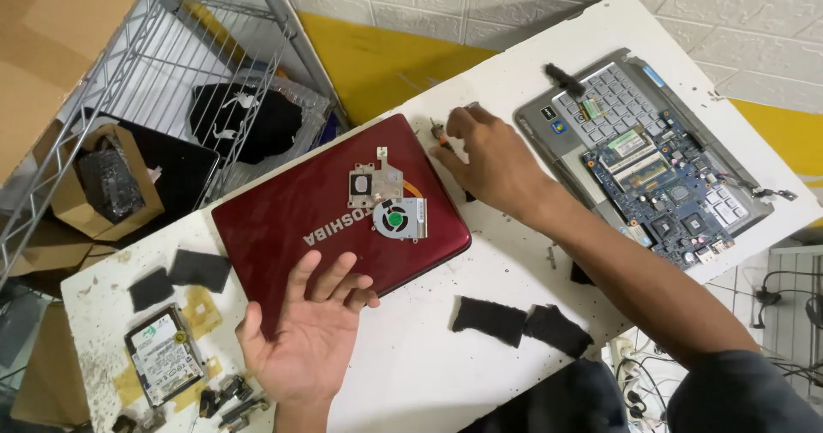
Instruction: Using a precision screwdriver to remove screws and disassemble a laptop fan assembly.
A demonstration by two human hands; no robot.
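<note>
A small orange-handled screwdriver [441, 138] is pinched in the fingertips of the right hand [493, 163], just past the far right corner of the glossy dark-red laptop lid [283, 219] lying on the white bench [480, 261]. Its long axis is seen running roughly away from the wearer. The left hand [310, 330] is held open, palm up and empty, at the lid's near edge, well apart from the tool. A silver heatsink with round fan [390, 200] rests on the lid between the hands, nearer the right.

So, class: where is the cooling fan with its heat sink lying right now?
In the head view, the cooling fan lies on the closed red laptop lid, near its right end. It sits between the open left hand and the right hand.
</note>
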